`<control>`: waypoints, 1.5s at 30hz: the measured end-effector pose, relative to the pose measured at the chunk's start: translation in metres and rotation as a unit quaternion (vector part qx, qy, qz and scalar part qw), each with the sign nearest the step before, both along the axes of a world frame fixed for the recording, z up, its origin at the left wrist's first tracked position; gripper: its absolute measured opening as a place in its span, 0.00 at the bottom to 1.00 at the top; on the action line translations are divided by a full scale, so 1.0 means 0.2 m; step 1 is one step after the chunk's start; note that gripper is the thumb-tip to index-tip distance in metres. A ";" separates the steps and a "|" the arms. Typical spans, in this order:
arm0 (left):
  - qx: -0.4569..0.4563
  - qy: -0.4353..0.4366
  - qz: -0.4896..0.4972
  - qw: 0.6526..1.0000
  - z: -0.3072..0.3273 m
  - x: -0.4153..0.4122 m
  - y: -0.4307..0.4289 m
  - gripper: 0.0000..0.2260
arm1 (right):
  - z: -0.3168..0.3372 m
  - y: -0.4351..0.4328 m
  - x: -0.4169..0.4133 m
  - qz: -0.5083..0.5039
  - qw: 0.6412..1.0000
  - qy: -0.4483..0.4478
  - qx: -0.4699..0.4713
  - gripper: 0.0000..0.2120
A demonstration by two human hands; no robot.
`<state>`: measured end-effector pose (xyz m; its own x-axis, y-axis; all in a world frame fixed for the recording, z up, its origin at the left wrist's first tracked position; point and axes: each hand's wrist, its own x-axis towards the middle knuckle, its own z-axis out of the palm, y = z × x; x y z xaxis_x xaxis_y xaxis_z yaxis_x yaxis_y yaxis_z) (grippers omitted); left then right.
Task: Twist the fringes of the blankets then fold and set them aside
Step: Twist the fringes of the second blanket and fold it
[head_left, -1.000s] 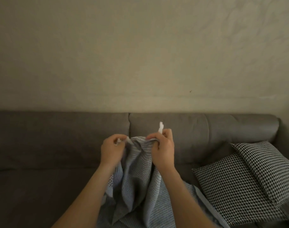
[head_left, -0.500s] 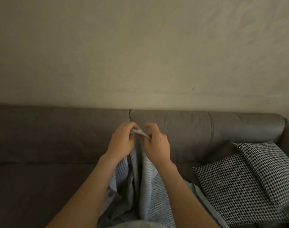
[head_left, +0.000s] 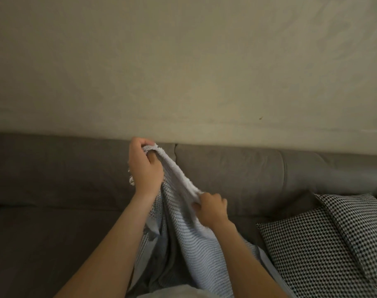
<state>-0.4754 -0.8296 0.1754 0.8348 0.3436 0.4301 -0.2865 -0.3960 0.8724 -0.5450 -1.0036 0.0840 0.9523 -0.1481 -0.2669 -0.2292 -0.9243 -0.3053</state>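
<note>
One grey-blue ribbed knit blanket [head_left: 183,237] hangs in front of the person, its fuzzy white fringe [head_left: 188,186] stretched between both hands. The left hand [head_left: 145,166] grips that edge high with curled fingers, and the right hand [head_left: 211,209] clutches it lower. Behind is a smooth grey sofa [head_left: 54,190] with two houndstooth cushions [head_left: 333,244].

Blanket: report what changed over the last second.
The left hand and right hand met at the blanket top, then parted: left rose, right dropped rightward, stretching the fringed edge on a slant between them. Both kept their grip on the blanket. The sofa and pillows are unchanged.
</note>
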 end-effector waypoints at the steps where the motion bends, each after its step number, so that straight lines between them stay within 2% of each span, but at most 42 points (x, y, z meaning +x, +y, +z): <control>1: 0.009 0.013 0.002 1.000 -0.02 0.00 0.01 0.15 | 0.00 -0.03 0.00 -0.050 0.998 -0.038 -0.006 0.15; 4: 0.064 0.093 0.030 0.993 -0.10 -0.01 0.05 0.13 | 0.02 -0.11 0.01 -0.179 0.966 -0.184 0.007 0.09; 6: 0.115 0.170 0.071 0.976 -0.16 -0.02 0.08 0.11 | 0.03 -0.14 0.01 -0.188 0.943 -0.274 0.018 0.07; 8: 0.137 0.240 0.084 0.957 -0.23 -0.04 0.10 0.10 | 0.04 -0.15 0.00 -0.155 0.924 -0.345 0.047 0.11; 10: 0.135 0.280 0.020 0.950 -0.29 -0.06 0.11 0.11 | 0.08 -0.12 -0.01 -0.115 0.910 -0.385 0.102 0.14; 12: 0.111 0.293 -0.142 0.939 -0.31 -0.09 0.09 0.19 | 0.09 -0.09 -0.02 -0.081 0.902 -0.397 0.150 0.16; 14: 0.103 0.265 -0.302 0.910 -0.29 -0.13 0.03 0.26 | 0.10 -0.05 -0.03 -0.051 0.896 -0.397 0.191 0.16; 15: 0.106 0.245 -0.353 0.897 -0.27 -0.15 0.00 0.25 | 0.11 -0.04 -0.03 -0.038 0.897 -0.391 0.202 0.15; 17: 0.124 0.228 -0.392 0.883 -0.23 -0.16 -0.04 0.17 | 0.12 -0.01 -0.05 -0.031 0.905 -0.376 0.196 0.12; 19: 0.150 0.227 -0.364 0.891 -0.22 -0.15 -0.04 0.09 | 0.13 0.00 -0.06 -0.046 0.911 -0.372 0.171 0.08; 21: 0.177 0.227 -0.328 0.900 -0.24 -0.14 -0.02 0.06 | 0.13 0.01 -0.07 -0.060 0.914 -0.373 0.149 0.07; 27: 0.243 0.204 -0.254 0.914 -0.31 -0.14 0.02 0.13 | 0.13 0.04 -0.06 -0.023 0.923 -0.363 0.129 0.13; 33: 0.290 0.179 -0.174 0.924 -0.34 -0.11 0.07 0.18 | 0.10 0.03 -0.04 -0.049 0.940 -0.317 0.120 0.16; 36: 0.315 0.195 -0.235 0.899 -0.35 -0.08 0.09 0.15 | 0.11 0.01 -0.01 -0.013 0.932 -0.326 0.161 0.20; 39: 0.335 0.222 -0.322 0.857 -0.35 -0.09 0.07 0.12 | 0.11 0.01 -0.01 -0.022 0.940 -0.287 0.185 0.16; 42: 0.288 0.216 -0.303 0.882 -0.34 -0.10 0.05 0.16 | 0.11 0.02 -0.01 -0.002 0.956 -0.234 0.177 0.10; 45: 0.238 0.192 -0.257 0.917 -0.28 -0.08 0.03 0.18 | 0.09 0.01 -0.01 0.038 0.968 -0.189 0.161 0.09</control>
